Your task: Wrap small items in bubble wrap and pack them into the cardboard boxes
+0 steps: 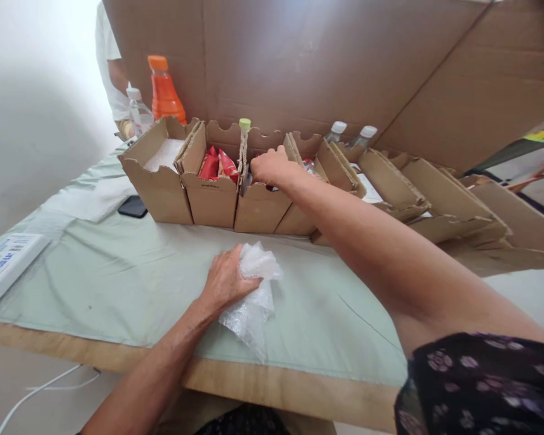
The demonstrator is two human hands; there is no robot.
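My left hand [229,279] is closed round a crumpled piece of bubble wrap [254,302], just above the cloth-covered table [163,284]. My right hand [272,166] reaches into the third cardboard bin [260,208] from the left; its fingertips are down inside, and whatever they touch is hidden. In the bin to the left lie red packets [218,164]. White foam-like sheets [165,154] fill the leftmost bin. The bin to the right of my hand has some red and silvery items [315,169], partly covered by my arm.
More cardboard bins [457,199] lean in a row to the right. Behind stand an orange bottle [167,90], clear bottles [138,112] and a tall cardboard wall [276,66]. A phone [133,206] and a white power strip [11,263] lie left. Another person's arm [118,75] shows at the back left.
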